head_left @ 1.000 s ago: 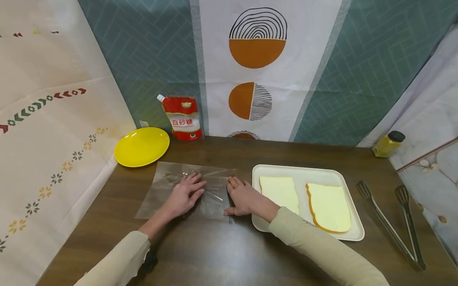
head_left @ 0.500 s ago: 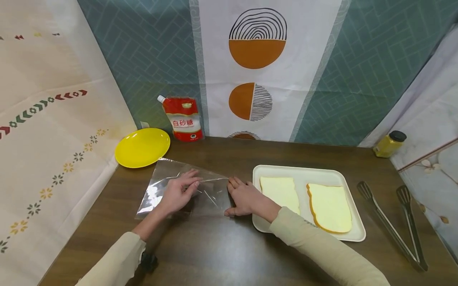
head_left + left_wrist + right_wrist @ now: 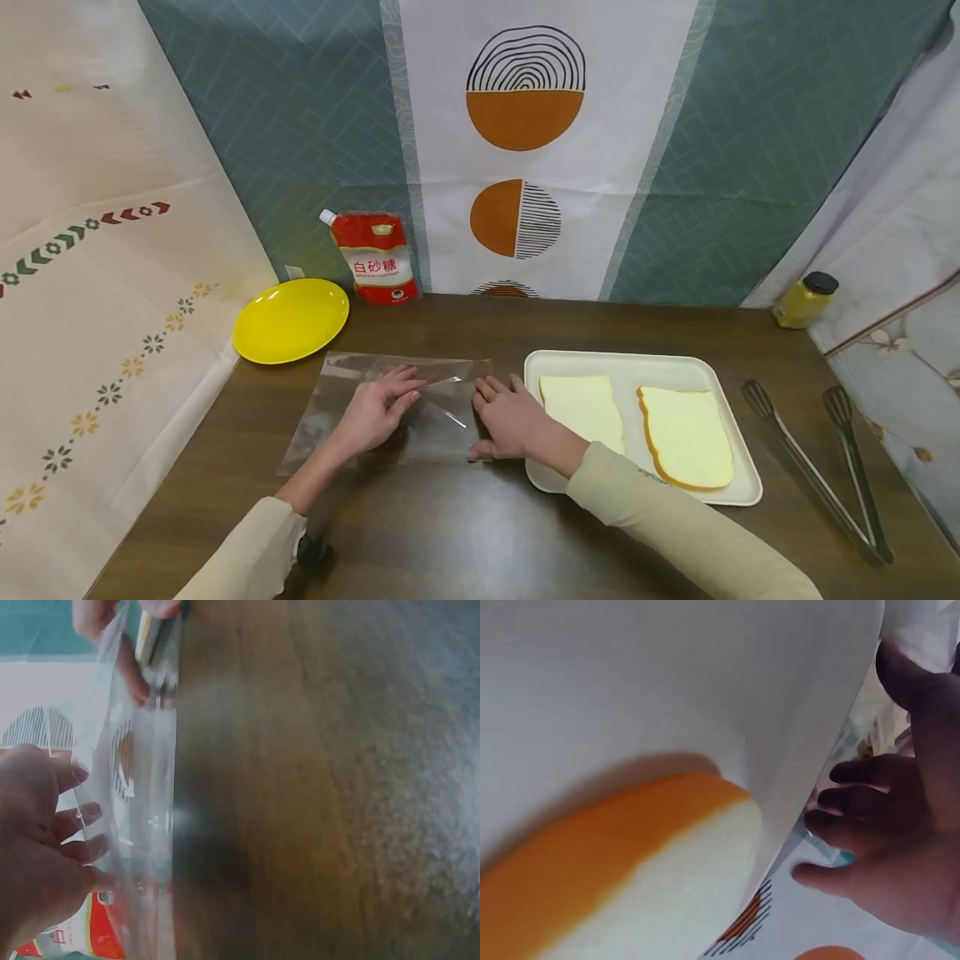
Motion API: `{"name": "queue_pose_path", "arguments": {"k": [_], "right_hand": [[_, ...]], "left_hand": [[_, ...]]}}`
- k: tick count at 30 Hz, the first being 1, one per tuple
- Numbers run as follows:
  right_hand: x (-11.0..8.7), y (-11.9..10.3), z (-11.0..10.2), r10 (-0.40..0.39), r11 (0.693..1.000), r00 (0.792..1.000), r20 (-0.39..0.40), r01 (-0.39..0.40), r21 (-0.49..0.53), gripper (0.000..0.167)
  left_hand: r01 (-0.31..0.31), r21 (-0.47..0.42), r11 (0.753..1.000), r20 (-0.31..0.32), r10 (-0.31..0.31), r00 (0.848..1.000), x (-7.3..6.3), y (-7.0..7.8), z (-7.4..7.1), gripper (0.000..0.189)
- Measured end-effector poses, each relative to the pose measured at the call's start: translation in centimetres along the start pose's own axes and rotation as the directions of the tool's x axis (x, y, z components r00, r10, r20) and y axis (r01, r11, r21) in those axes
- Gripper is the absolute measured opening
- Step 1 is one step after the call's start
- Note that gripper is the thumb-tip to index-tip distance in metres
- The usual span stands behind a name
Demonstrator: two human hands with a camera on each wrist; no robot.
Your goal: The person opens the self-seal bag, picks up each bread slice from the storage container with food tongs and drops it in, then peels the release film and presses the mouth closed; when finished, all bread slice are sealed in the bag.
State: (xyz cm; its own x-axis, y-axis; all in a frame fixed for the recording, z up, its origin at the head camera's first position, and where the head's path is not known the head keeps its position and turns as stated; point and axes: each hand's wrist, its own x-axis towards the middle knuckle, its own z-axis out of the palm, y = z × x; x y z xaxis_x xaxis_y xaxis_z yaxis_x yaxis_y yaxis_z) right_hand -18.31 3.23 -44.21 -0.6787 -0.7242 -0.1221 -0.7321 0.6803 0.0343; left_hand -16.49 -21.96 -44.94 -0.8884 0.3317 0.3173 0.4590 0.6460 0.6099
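Note:
A clear plastic film (image 3: 435,433) lies spread on the brown table, creased and shiny in the middle. My left hand (image 3: 377,410) is over its middle, fingers loosely bent and touching the film. In the left wrist view, the left fingertips (image 3: 90,814) show against the film's raised edge, spaced apart. My right hand (image 3: 510,421) rests on the film's right end with fingers spread. Beside it stands a white tray (image 3: 637,362) bearing two slices of bread, the left slice (image 3: 581,404) partly behind the right arm and the right slice (image 3: 686,437) with a browned crust edge.
A yellow plate (image 3: 291,321) leans at the back left, next to a red and white sugar pouch (image 3: 378,262). Metal tongs (image 3: 825,492) lie spread right of the tray. A small yellow jar (image 3: 804,300) with a black lid stands at the back right corner.
The film's far edge rose near the left hand half a second ago and now lies lower. The left hand shifted slightly left. The right hand has stayed on the film's right end.

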Motion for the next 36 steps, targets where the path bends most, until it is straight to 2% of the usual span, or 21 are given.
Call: {"name": "queue_pose_path", "arguments": {"k": [6,13,21,23,27,32,36], "right_hand": [[0.1,-0.7,-0.1,-0.038,0.999,0.997,-0.064,0.036,-0.026,0.085],[0.3,-1.1,0.5,-0.070,0.997,0.997,-0.018,0.070,0.019,0.087],[0.8,-1.0,0.3,-0.030,0.999,1.000,0.008,0.030,-0.020,0.083],[0.8,-1.1,0.2,-0.032,0.999,0.999,0.010,0.032,-0.013,0.082],[0.6,-1.0,-0.1,-0.052,0.998,0.999,0.000,0.052,0.017,0.077],[-0.3,-0.8,-0.7,-0.092,0.994,0.993,-0.072,0.095,0.046,0.066],[-2.3,0.0,-1.4,-0.122,0.990,0.969,-0.214,0.136,0.050,0.058]], "left_hand": [[0.007,-0.031,0.999,-0.051,-0.008,0.999,-0.2,-0.3,0.2,0.023],[-0.012,-0.070,0.997,-0.113,0.004,0.994,-0.3,-0.4,0.6,0.022],[0.104,-0.201,0.974,-0.062,-0.119,0.991,-0.3,0.2,-0.3,0.019],[0.099,-0.194,0.976,-0.063,-0.114,0.992,-0.3,0.3,-0.4,0.018],[0.032,-0.149,0.988,-0.108,-0.049,0.993,-0.2,-0.1,0.2,0.017],[-0.016,-0.093,0.996,-0.165,0.001,0.986,-0.2,-1.0,0.8,0.019],[-0.013,-0.098,0.995,-0.169,-0.004,0.986,-0.4,-1.3,0.7,0.020]]}}
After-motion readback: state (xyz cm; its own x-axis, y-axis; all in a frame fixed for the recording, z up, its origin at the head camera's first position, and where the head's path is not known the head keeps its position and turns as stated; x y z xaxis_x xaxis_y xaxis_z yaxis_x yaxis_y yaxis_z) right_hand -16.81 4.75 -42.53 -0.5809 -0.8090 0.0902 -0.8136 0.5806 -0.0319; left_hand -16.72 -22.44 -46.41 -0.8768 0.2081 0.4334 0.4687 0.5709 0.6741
